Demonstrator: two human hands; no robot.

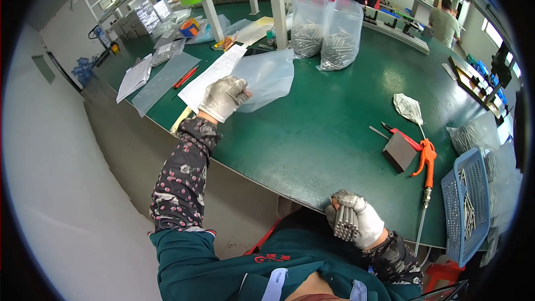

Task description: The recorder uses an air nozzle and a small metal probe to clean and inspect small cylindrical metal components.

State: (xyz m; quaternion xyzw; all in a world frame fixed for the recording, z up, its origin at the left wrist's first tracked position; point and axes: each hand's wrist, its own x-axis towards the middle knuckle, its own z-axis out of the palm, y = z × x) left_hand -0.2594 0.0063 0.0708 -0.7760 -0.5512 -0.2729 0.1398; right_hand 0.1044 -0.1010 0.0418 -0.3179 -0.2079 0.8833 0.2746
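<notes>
Two rod-filled bags (pixel 339 47) stand beyond the left hand (pixel 224 99), which grips a plastic bag (pixel 270 77), apparently unfilled; the right hand (pixel 362 220) is closed round a bundle of metal rods (pixel 346 225), seemingly not yet bagged, more rods (pixel 468 213) lying in the blue basket (pixel 450 200) to its right.

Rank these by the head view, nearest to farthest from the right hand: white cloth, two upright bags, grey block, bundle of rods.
1. Bundle of rods: held in the right hand.
2. Grey block: ahead, slightly right.
3. White cloth: beyond the block.
4. Two upright bags: farthest, across the table.
</notes>
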